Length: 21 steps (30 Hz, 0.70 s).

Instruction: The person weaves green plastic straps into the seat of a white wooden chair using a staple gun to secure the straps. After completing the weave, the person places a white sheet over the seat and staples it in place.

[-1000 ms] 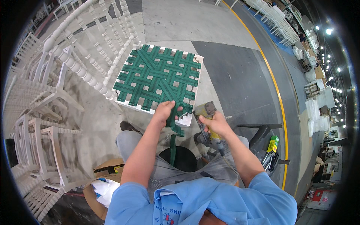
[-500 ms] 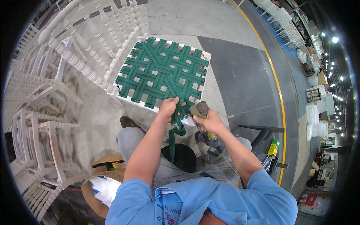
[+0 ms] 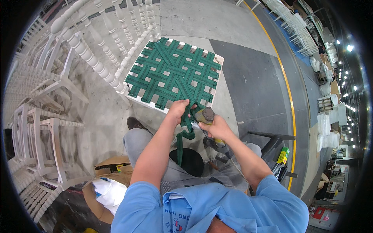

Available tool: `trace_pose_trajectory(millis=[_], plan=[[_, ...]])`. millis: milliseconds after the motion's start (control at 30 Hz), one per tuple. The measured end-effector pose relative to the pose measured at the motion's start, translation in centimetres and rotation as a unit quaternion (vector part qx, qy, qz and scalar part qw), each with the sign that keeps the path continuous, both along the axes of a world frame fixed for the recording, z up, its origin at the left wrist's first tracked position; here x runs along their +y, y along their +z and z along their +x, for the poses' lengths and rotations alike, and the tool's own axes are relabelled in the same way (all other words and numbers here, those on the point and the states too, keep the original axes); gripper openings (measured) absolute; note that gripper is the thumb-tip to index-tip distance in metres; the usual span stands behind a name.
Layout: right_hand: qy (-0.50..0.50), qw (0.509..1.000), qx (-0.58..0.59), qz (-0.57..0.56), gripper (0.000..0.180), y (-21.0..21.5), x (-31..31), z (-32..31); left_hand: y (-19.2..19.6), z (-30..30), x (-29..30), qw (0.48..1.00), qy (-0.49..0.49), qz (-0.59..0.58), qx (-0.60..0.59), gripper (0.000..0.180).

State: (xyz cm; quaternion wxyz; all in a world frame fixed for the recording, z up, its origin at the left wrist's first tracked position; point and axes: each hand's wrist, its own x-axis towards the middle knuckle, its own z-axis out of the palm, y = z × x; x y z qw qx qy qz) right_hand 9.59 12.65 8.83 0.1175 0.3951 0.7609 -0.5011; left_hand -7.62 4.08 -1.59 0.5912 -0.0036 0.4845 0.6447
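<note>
A white chair [image 3: 83, 50] with turned spindles stands before me, its seat woven with green webbing [image 3: 171, 73]. At the seat's near edge, the fingers of my left hand [image 3: 179, 112] are closed on a green webbing strap [image 3: 188, 118]. The strap's loose length hangs in a loop between my knees. My right hand [image 3: 217, 128] is wrapped round the grip of a worn yellow and grey staple gun [image 3: 206, 115]. The gun's head sits beside the strap, close to the near corner of the seat; whether it touches the frame I cannot tell.
More white chair frames [image 3: 58, 136] crowd the left side. A cardboard box [image 3: 95, 200] with white sheets [image 3: 110, 193] stands at lower left. To the right are a dark metal bar [image 3: 272, 135] and a green and yellow box [image 3: 283, 155]. A yellow floor line [image 3: 285, 83] runs beyond.
The chair and its seat appear slightly farther right and lower in view. Both hands keep their hold on the strap and the staple gun.
</note>
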Motion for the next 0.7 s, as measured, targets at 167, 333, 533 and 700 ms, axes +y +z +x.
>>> trace_pose_trajectory(millis=[167,333,533,700], plan=[[-0.061,0.995,0.073,-0.042,0.032,3.1,0.7,2.7,0.9,-0.2,0.3,1.000,0.000,0.021,-0.001,0.029],[-0.181,0.967,0.177,0.029,0.028,9.4,4.1,12.9,1.0,0.4,-0.9,0.953,-0.176,-0.001,0.248,0.035],[-0.464,0.867,0.165,0.078,0.035,13.3,6.3,31.7,2.8,4.9,-2.5,0.713,-0.219,-0.063,0.663,0.042],[-0.555,0.818,0.147,-0.027,0.043,6.8,5.6,44.9,2.6,7.3,-1.5,0.709,-0.204,-0.100,0.668,0.046]])
